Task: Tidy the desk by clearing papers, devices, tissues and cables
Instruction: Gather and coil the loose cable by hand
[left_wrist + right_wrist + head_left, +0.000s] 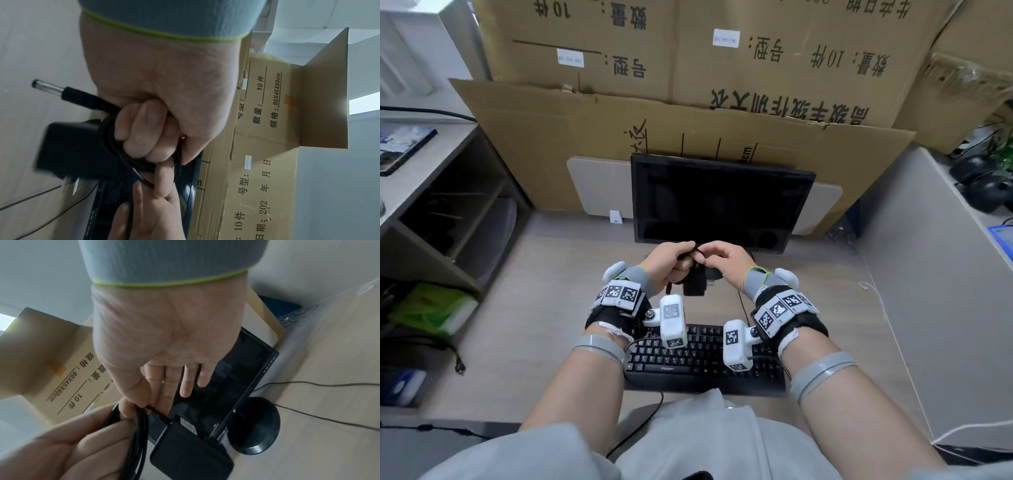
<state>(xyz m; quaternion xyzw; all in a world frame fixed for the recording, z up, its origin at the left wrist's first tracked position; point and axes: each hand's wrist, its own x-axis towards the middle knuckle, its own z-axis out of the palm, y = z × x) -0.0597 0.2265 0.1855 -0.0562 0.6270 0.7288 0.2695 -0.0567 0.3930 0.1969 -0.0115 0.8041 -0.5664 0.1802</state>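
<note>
Hands are meeting just in front of the dark monitor (722, 202), raised above the desk (558, 308). The left hand (671, 262) is curling its fingers (144, 129) tight round a coiled black cable (111, 138), several loops of it bunched in the fist, with the barrel plug (47, 87) sticking out past the little-finger side. The right hand (726, 258) is pinching a strand of that same cable between thumb and forefinger, right against the left hand's fingers, while its other fingers (187, 382) are lying straight and loose. The black power adapter (693, 282) is hanging from the cable just below the two hands, clear of the desk surface; its metal prongs are showing in the right wrist view, near the monitor's round base (255, 425).

A black keyboard (702, 356) is sitting on the desk under the wrists, its own cord trailing off the front edge. A thin white cable (883, 308) is lying along the desk's right side. Tall cardboard boxes (688, 68) with printed characters are standing behind the monitor, and a low shelf unit (441, 205) is sitting to the left.
</note>
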